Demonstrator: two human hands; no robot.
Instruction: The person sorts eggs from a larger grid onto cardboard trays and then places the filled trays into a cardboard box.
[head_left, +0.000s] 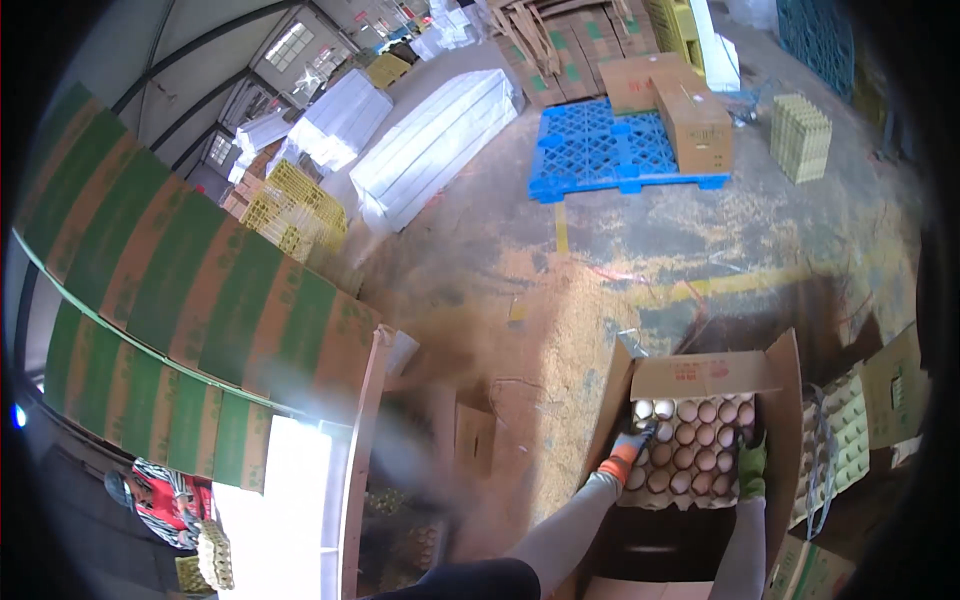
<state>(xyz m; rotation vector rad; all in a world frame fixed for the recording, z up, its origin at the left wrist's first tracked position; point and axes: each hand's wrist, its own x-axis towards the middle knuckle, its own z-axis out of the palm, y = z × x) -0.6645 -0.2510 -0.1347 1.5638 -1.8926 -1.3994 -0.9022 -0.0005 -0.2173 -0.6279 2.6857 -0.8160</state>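
Note:
An egg tray (681, 458) full of white and brown eggs lies inside an open cardboard box (701, 377), at its far end. My left hand (630, 450), in an orange and dark glove, grips the tray's left edge. On the opposite edge, my right hand (752, 465) in a green glove holds the tray, its fingers partly hidden between the tray and the box wall. Nearer to me, the inside of the box is dark.
Stacked egg trays (832, 454) tied with a strap stand right of the box. Beyond lie a blue plastic pallet (600, 146) with cartons and more trays (800, 139). Green-striped cartons (225, 292) rise at left; a co-worker (161, 499) handles trays there. Wood shavings cover part of the floor.

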